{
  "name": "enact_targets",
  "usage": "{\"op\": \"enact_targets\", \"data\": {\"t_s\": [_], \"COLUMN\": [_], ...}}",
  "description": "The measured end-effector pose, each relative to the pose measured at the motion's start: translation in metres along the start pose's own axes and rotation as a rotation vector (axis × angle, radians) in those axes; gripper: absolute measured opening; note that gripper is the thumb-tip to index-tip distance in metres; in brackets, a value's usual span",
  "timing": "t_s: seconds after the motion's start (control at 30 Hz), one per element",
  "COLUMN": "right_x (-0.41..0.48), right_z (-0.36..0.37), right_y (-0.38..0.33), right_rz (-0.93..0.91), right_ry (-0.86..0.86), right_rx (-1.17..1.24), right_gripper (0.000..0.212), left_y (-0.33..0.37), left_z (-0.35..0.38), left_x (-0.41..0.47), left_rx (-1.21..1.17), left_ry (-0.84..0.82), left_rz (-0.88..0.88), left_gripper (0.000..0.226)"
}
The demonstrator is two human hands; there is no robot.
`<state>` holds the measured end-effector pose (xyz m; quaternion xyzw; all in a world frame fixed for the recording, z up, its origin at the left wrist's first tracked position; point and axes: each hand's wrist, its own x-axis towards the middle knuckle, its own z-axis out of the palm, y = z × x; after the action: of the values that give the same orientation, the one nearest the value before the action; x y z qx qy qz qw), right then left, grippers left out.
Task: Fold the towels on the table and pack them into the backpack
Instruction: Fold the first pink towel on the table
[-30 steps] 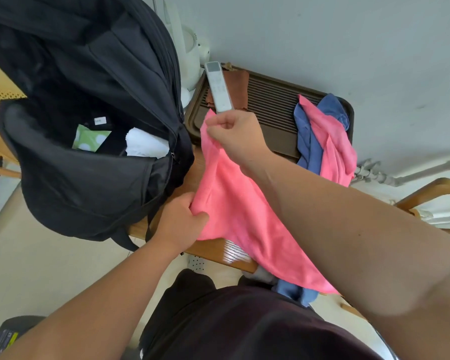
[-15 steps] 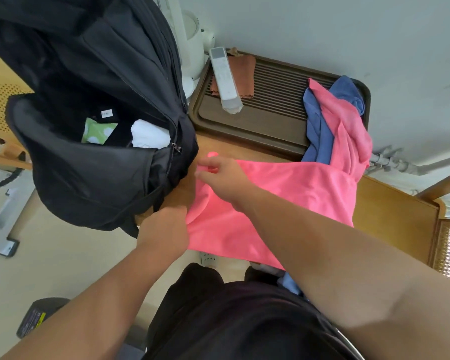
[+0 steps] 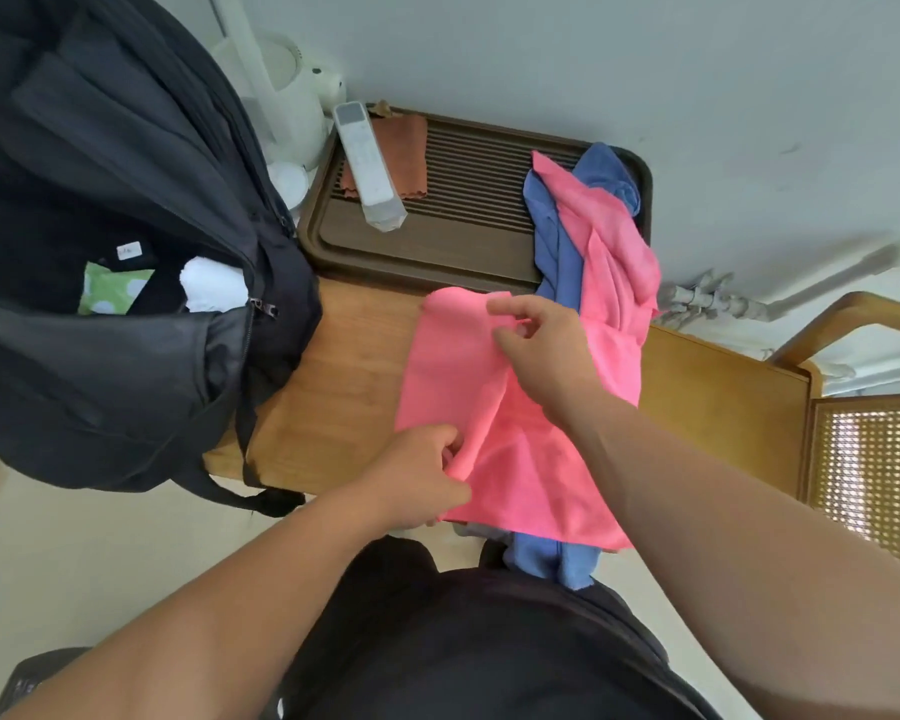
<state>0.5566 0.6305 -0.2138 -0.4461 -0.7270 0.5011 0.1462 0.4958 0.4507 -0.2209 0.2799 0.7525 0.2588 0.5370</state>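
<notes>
Left hand [image 3: 427,475]: fingers curled, pinching the near-left edge of the pink towel [image 3: 453,366].
Black backpack [image 3: 126,366]: at the table's left end, mouth unzipped; a white folded towel [image 3: 211,291] and a green packet [image 3: 113,291] lie inside.
Pink towel: lies partly folded on the wooden table [image 3: 344,387], its near edge hanging over a blue towel [image 3: 557,558].
Handling: likely light, limp and not slippery; best taken at corners or fold edges, or it will sag.
Right hand [image 3: 546,350]: pinching a fold at the far edge.
Remaining pink-and-blue towels [image 3: 614,241]: heaped unfolded on the slatted tray [image 3: 437,252].
</notes>
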Motion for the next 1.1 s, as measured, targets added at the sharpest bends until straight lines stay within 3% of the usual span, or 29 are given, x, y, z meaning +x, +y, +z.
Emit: {"op": "enact_targets", "data": {"t_s": [0.37, 0.53, 0.73, 0.83, 0.93, 1.0, 1.1], "right_x": [-0.006, -0.006, -0.007, -0.010, -0.014, -0.012, -0.003], "right_z": [-0.048, -0.060, -0.077, -0.073, -0.058, -0.042, -0.011], "right_y": [0.071, 0.073, 0.081, 0.081, 0.071, 0.059, 0.035], "right_rz": [0.000, -0.083, -0.032, 0.002, -0.258, -0.456, -0.584], "right_ry": [-0.241, -0.234, -0.257, -0.223, -0.061, -0.010, -0.204], "right_rx": [-0.261, -0.246, -0.346, -0.530, -0.742, -0.870, -1.023], "right_gripper": [0.065, 0.072, 0.076, 0.070, 0.056, 0.047, 0.038], "left_y": [0.011, 0.018, 0.023, 0.018, -0.003, -0.020, -0.047], "left_z": [0.074, 0.080, 0.085, 0.080, 0.059, 0.041, 0.022], "left_x": [0.037, 0.033, 0.030, 0.035, 0.042, 0.045, 0.048], "left_rx": [0.070, -0.038, -0.130, -0.062, 0.170, 0.230, 0.282], "left_ry": [-0.081, -0.054, -0.187, 0.052, 0.373, 0.469, 0.481], "left_rz": [-0.075, -0.032, -0.055, -0.136, -0.131, -0.176, -0.265], "left_gripper": [0.020, 0.033, 0.031, 0.037, 0.029, 0.024, 0.029]}}
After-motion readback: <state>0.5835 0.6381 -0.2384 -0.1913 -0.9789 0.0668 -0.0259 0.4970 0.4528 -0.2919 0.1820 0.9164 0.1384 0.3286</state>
